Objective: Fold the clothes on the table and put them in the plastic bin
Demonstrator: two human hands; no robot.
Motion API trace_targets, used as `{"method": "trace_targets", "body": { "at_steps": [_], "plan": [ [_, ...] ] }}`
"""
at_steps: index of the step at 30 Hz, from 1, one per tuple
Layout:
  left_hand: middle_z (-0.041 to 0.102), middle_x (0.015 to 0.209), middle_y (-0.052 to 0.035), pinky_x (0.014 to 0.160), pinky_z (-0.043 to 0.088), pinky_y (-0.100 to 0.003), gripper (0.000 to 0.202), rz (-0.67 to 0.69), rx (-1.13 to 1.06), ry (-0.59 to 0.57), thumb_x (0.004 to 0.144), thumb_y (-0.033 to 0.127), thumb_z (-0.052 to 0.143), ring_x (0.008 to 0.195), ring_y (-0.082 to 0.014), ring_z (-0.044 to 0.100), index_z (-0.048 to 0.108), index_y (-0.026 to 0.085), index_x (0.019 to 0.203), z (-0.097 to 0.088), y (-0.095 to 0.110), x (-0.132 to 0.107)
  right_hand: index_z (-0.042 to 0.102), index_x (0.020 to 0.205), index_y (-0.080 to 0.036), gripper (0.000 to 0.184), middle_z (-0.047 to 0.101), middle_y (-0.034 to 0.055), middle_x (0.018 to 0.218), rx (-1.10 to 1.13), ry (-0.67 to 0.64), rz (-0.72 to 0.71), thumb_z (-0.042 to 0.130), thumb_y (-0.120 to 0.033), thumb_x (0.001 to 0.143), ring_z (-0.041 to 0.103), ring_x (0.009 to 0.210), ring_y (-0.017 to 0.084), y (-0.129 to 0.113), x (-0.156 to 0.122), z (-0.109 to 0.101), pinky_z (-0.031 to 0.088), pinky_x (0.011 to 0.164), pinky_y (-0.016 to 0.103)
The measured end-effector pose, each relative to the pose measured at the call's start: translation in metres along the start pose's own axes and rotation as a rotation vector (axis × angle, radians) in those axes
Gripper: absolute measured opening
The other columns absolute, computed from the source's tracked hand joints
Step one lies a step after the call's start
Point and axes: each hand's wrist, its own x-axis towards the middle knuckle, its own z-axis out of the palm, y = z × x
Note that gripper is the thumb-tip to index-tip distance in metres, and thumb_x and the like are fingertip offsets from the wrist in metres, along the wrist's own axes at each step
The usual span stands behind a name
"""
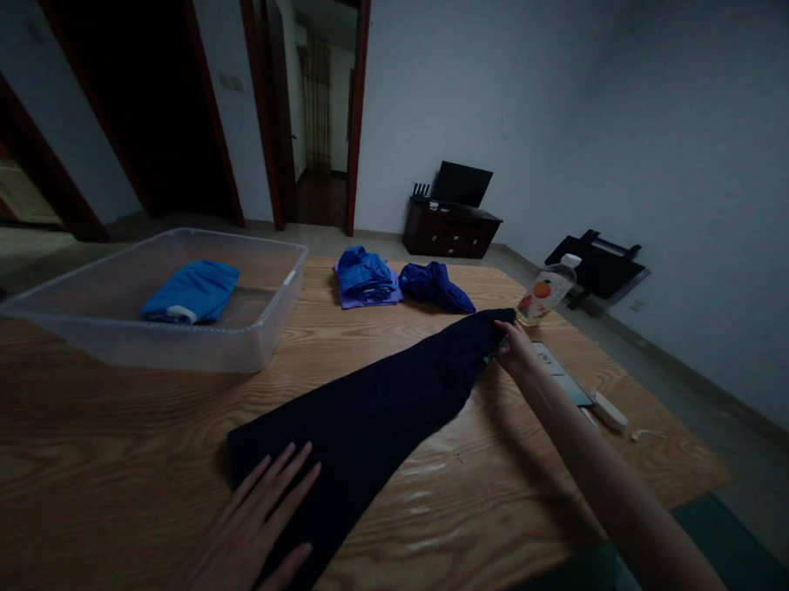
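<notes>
Dark navy trousers [383,399], seemingly folded lengthwise, stretch diagonally over the wooden table. My left hand [254,520] lies flat on their near, wider part with the fingers spread. At the far right end my right hand [513,344] pinches the cloth, raising that end off the table. A bottle with a fruit label [544,293] stands just beyond my right hand. Close to my right forearm lies a phone [561,372] with its screen lit.
On the left of the table [417,514] stands a clear plastic bin [254,346] holding a folded blue garment [195,291]. Folded blue and purple clothes [367,277] and a crumpled dark blue garment [434,284] lie at the far edge. A white case [610,411] sits near the right edge.
</notes>
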Motion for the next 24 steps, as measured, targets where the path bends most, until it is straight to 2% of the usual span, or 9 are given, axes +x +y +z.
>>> {"method": "trace_targets", "body": {
  "at_steps": [2,5,8,10,14,17,21,22,24],
  "plan": [
    [0.042,0.175,-0.0019,0.118,0.057,-0.044,0.080,-0.008,-0.045,0.013,0.103,0.049,0.066,0.157,-0.0298,0.049,0.030,0.038,0.173,-0.002,0.002,0.002,0.067,0.111,-0.020,0.019,0.072,-0.0015,0.097,-0.007,0.007,-0.083,0.076,-0.027,0.095,0.070,0.079,0.012,0.005,-0.011,0.012,0.061,0.072,0.023],
    [0.048,0.171,0.0000,0.117,0.058,-0.047,0.071,-0.097,-0.246,0.003,0.105,0.045,0.064,0.153,-0.0302,0.054,0.037,0.043,0.170,-0.008,0.002,0.004,0.066,0.123,-0.027,0.037,0.076,-0.0015,0.110,-0.081,-0.026,-0.227,0.077,-0.031,0.089,0.074,0.099,0.016,0.008,-0.035,0.032,0.062,0.092,0.029],
    [0.052,0.168,0.0014,0.120,0.055,-0.051,0.058,-0.304,-0.635,-0.107,0.106,0.049,0.060,0.153,-0.0316,0.053,0.048,0.046,0.163,-0.017,0.000,0.015,0.067,0.136,-0.028,0.050,0.073,0.0029,0.131,-0.195,-0.106,-0.382,0.079,-0.036,0.088,0.067,0.124,0.021,0.001,-0.067,0.054,0.052,0.116,0.041],
    [0.057,0.165,-0.0027,0.125,0.049,-0.055,0.056,-0.476,-0.983,-0.171,0.106,0.057,0.057,0.153,-0.0332,0.053,0.057,0.039,0.159,-0.025,-0.001,0.032,0.067,0.141,-0.028,0.050,0.067,0.0062,0.141,-0.361,-0.227,-0.538,0.077,-0.034,0.092,0.060,0.135,0.025,-0.006,-0.093,0.071,0.045,0.124,0.046],
    [0.065,0.155,-0.0175,0.130,0.041,-0.054,0.066,-0.705,-1.727,-0.302,0.104,0.065,0.057,0.146,-0.0342,0.061,0.064,0.018,0.149,-0.045,-0.007,0.080,0.060,0.152,-0.031,0.052,0.056,0.0108,0.143,-0.740,-0.511,-0.944,0.063,-0.018,0.101,0.058,0.135,0.026,-0.004,-0.147,0.103,0.050,0.118,0.047],
    [0.066,0.152,-0.0230,0.124,0.046,-0.048,0.067,-0.813,-2.077,-0.385,0.110,0.063,0.046,0.140,-0.0317,0.065,0.064,0.008,0.144,-0.061,-0.018,0.106,0.054,0.159,-0.034,0.063,0.055,0.0106,0.135,-0.827,-0.725,-1.137,0.057,-0.008,0.101,0.061,0.123,0.024,0.013,-0.183,0.116,0.057,0.105,0.040],
    [0.077,0.125,-0.0183,0.094,0.061,-0.039,0.066,-0.937,-2.092,-0.287,0.107,0.067,0.046,0.099,-0.0237,0.076,0.068,0.010,0.134,-0.073,-0.024,0.109,0.045,0.166,-0.026,0.064,0.061,0.0117,0.127,-0.863,-0.991,-1.321,0.052,-0.007,0.105,0.061,0.112,0.023,0.036,-0.224,0.125,0.058,0.096,0.038],
    [0.077,0.122,-0.0164,0.087,0.061,-0.035,0.064,-0.952,-2.014,-0.243,0.105,0.067,0.051,0.097,-0.0225,0.075,0.068,0.012,0.134,-0.075,-0.023,0.106,0.044,0.166,-0.022,0.062,0.063,0.0120,0.125,-0.856,-1.047,-1.362,0.051,-0.008,0.106,0.061,0.110,0.024,0.039,-0.233,0.127,0.057,0.096,0.040],
    [0.074,0.131,-0.0138,0.083,0.059,-0.031,0.060,-0.951,-1.782,-0.185,0.099,0.063,0.067,0.108,-0.0239,0.073,0.067,0.018,0.139,-0.076,-0.019,0.098,0.048,0.162,-0.017,0.056,0.067,0.0122,0.120,-0.827,-1.112,-1.448,0.048,-0.009,0.107,0.062,0.106,0.025,0.046,-0.249,0.133,0.056,0.095,0.042]
  ]
}}
